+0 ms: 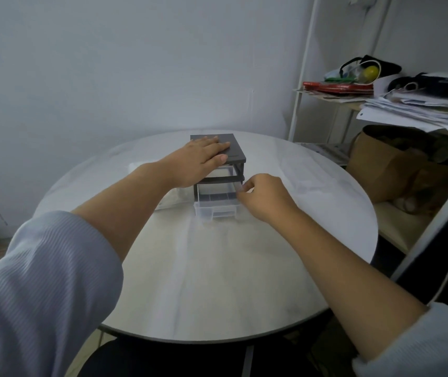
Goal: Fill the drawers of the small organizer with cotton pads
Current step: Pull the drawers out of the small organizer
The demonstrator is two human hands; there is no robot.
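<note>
A small grey organizer (233,151) with clear drawers stands at the middle of the round table (217,268). My left hand (201,159) lies flat on its grey top, fingers straight. The lower clear drawer (214,209) is pulled out toward me and looks empty. My right hand (263,197) is at the drawer's right side, with thumb and fingertips pinching its clear wall. A white packet of cotton pads (172,198) lies just left of the organizer, mostly hidden behind my left forearm.
A white shelf rack (301,85) stands to the right of the table, holding stacked papers (418,110), red folders and bags. A brown cardboard box (385,164) sits under it. A chair edge shows at the lower right.
</note>
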